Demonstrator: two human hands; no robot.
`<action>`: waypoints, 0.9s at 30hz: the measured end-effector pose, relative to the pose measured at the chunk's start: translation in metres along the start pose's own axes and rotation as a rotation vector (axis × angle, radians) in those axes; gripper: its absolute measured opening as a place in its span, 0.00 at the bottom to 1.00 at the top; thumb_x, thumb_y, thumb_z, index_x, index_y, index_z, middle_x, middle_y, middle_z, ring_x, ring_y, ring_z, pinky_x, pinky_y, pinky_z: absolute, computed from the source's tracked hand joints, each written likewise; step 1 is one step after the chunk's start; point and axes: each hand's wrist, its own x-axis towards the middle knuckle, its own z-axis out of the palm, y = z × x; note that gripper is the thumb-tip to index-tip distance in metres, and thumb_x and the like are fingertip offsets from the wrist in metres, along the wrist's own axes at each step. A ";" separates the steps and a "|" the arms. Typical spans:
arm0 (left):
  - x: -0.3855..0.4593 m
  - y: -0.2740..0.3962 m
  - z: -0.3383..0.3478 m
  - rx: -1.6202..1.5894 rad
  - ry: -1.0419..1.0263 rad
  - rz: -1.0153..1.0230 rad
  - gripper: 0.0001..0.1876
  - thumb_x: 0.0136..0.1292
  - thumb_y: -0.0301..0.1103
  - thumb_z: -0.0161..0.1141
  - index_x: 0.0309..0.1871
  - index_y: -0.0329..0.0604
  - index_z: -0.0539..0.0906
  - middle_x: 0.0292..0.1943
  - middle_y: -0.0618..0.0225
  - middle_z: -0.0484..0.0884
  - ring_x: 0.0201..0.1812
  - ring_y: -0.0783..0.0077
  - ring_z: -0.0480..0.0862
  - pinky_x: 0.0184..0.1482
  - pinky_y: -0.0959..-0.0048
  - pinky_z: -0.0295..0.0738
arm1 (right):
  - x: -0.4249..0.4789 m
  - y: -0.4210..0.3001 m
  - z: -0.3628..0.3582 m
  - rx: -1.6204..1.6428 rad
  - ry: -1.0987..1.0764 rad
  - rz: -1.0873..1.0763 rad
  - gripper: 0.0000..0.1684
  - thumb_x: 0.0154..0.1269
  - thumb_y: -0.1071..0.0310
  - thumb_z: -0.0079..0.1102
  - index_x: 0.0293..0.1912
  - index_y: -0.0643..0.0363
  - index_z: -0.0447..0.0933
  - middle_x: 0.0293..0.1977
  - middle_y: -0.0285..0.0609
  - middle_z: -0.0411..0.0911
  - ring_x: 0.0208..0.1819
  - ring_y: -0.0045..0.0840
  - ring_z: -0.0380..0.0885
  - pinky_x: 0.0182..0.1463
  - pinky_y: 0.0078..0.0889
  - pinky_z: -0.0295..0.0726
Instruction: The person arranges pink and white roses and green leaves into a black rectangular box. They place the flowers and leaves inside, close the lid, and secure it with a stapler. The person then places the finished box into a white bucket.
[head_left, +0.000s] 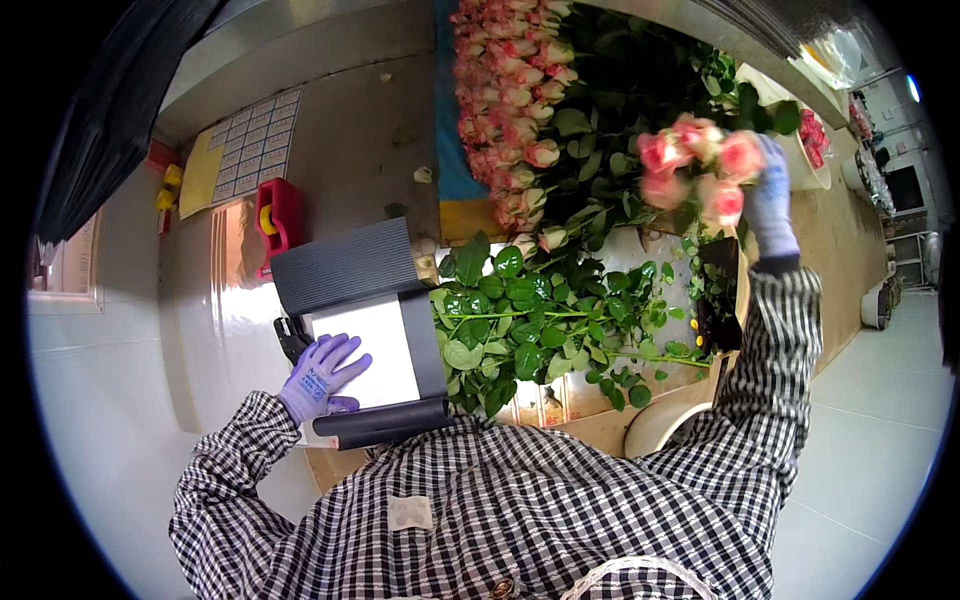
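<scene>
My left hand (319, 379), in a lilac glove, lies with its fingers spread on a white sheet (382, 349) between black ribbed wrapping material (345, 266) and a dark rolled edge (382, 422). At the right, my gloved right hand (769, 187) is raised beside a small bunch of pink and white roses (701, 165), heads towards the left. The fingers are mostly behind the blooms and blurred, though the bunch appears held in them. Leafy green rose stems (525, 322) lie in front of me. Behind them is a long row of pink and cream roses (514, 97).
A red tape dispenser (281, 217) stands beyond the ribbed material, near a sheet of printed labels (251, 150). At the far right is a white bucket (810, 161) with pink flowers. A pale round container (660, 427) sits by the table's near edge.
</scene>
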 end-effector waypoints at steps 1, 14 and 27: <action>0.000 0.001 0.002 0.006 0.005 -0.006 0.46 0.50 0.61 0.66 0.73 0.55 0.66 0.73 0.56 0.61 0.73 0.50 0.60 0.73 0.47 0.56 | 0.002 -0.003 -0.025 -0.006 0.089 -0.025 0.30 0.44 0.62 0.75 0.50 0.57 0.80 0.45 0.45 0.79 0.49 0.39 0.77 0.57 0.42 0.73; 0.004 -0.008 0.014 0.026 0.066 0.068 0.45 0.56 0.58 0.66 0.75 0.54 0.62 0.75 0.57 0.58 0.75 0.51 0.57 0.75 0.48 0.52 | 0.043 -0.172 -0.085 -0.007 0.039 -0.034 0.29 0.51 0.76 0.62 0.56 0.52 0.73 0.45 0.42 0.76 0.48 0.40 0.77 0.52 0.41 0.76; 0.014 -0.031 0.054 -0.574 0.230 -0.085 0.17 0.68 0.39 0.56 0.56 0.44 0.75 0.49 0.67 0.76 0.49 0.66 0.76 0.52 0.65 0.75 | -0.066 -0.432 -0.011 0.603 -0.484 -0.115 0.47 0.55 0.52 0.71 0.71 0.52 0.62 0.67 0.50 0.63 0.70 0.45 0.60 0.71 0.52 0.58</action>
